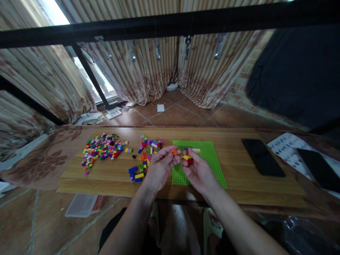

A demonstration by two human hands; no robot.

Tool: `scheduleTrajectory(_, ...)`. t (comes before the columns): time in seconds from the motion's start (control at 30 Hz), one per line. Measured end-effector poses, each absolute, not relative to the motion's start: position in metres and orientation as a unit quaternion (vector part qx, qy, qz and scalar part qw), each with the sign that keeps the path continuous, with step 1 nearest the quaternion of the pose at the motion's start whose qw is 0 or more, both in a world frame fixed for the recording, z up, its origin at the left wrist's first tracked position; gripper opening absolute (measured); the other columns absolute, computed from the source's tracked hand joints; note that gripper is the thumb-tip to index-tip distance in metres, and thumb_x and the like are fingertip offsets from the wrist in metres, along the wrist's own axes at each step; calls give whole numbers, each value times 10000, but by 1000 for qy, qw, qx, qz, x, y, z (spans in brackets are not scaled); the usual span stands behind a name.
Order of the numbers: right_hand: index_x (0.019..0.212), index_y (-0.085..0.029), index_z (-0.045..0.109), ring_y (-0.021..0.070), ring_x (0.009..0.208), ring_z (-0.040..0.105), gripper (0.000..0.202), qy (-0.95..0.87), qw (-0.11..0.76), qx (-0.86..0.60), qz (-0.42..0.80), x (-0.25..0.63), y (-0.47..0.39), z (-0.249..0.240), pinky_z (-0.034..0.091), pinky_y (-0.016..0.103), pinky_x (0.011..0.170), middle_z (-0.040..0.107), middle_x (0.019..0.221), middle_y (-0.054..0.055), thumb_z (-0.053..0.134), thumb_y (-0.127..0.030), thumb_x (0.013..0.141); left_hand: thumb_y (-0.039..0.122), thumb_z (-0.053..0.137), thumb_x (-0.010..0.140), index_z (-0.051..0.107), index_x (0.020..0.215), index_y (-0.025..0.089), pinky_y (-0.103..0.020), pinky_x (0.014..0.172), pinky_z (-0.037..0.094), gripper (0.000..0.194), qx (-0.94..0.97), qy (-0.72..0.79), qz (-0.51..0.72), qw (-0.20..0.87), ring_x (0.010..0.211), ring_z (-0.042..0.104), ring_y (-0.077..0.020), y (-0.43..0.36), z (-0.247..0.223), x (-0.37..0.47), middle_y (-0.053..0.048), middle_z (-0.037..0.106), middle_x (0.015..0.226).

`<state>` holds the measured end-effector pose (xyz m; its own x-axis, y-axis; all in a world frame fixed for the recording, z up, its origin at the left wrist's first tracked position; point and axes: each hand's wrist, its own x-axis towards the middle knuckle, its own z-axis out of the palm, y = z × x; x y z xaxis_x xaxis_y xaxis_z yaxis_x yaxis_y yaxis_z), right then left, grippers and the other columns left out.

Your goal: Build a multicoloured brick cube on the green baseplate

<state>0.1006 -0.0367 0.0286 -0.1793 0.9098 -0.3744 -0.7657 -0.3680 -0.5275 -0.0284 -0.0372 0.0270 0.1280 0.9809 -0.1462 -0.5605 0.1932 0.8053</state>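
Note:
My left hand [162, 161] is closed on an orange toy brick [173, 152], pinched at the fingertips. Close beside it, my right hand [198, 170] grips a small cluster of yellow and red toy bricks [187, 158]. Both hands are raised over the left part of a green studded baseplate [212, 163]. Behind the right fingertips, a white brick [196, 150] and a bit of blue show at the baseplate's upper part. Left of my left hand lie loose bricks, among them a blue brick [132, 169] and a yellow brick [139, 175].
A large heap of small mixed bricks [103, 148] covers the table's left part. On the right lie a black tablet or phone [262, 157], a printed sheet [285, 145] and another dark device [318, 168]. A dark metal rail [159, 24] crosses above. A clear plastic lid or box [81, 205] rests on the floor.

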Motion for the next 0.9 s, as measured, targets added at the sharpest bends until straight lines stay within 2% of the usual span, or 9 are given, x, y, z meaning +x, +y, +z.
scheduleTrajectory(0.17, 767, -179, 688, 48, 503, 527, 132, -132, 544, -342, 755, 99, -36, 21, 415, 126, 412, 671, 686, -19, 769, -276, 729, 207, 710, 735, 673, 1002, 135, -243, 755, 515, 279, 287, 363, 563, 684, 702, 629, -82, -36, 26, -29, -53, 703, 893)
scheduleTrajectory(0.3, 823, -165, 709, 77, 569, 592, 219, -163, 512, -359, 763, 95, -37, 16, 493, 161, 516, 698, 706, 17, 712, -380, 788, 242, 680, 758, 665, 1002, 135, -236, 692, 510, 267, 309, 401, 557, 658, 651, 610, -83, -36, 26, -34, -46, 697, 840)
scheduleTrajectory(0.4, 862, -164, 713, 113, 675, 645, 299, -172, 481, -356, 783, 90, -41, 14, 542, 219, 641, 716, 765, 40, 648, -455, 834, 261, 647, 786, 662, 1010, 145, -232, 643, 499, 253, 398, 453, 524, 602, 631, 604, -99, -36, 26, -44, -32, 691, 799)
scheduleTrajectory(0.53, 865, -177, 695, 131, 765, 660, 352, -158, 440, -321, 824, 82, -46, 9, 545, 277, 761, 714, 843, 39, 594, -515, 861, 265, 606, 815, 694, 958, 161, -241, 641, 492, 197, 585, 479, 411, 509, 694, 621, -141, -38, 26, -64, -37, 697, 813)
scheduleTrajectory(0.7, 881, -193, 683, 122, 780, 653, 330, -115, 409, -305, 852, 70, -46, 2, 543, 258, 773, 710, 840, 30, 510, -471, 923, 242, 548, 858, 720, 943, 176, -250, 708, 493, 202, 708, 448, 316, 446, 787, 627, -158, -39, 27, -82, -50, 705, 862)
scheduleTrajectory(0.9, 856, -173, 698, 134, 828, 672, 262, -129, 419, -310, 844, 59, -43, -4, 544, 266, 820, 714, 865, 56, 578, -402, 894, 252, 537, 838, 716, 944, 171, -250, 659, 490, 223, 634, 478, 382, 473, 722, 621, -149, -37, 29, -96, -52, 712, 848)
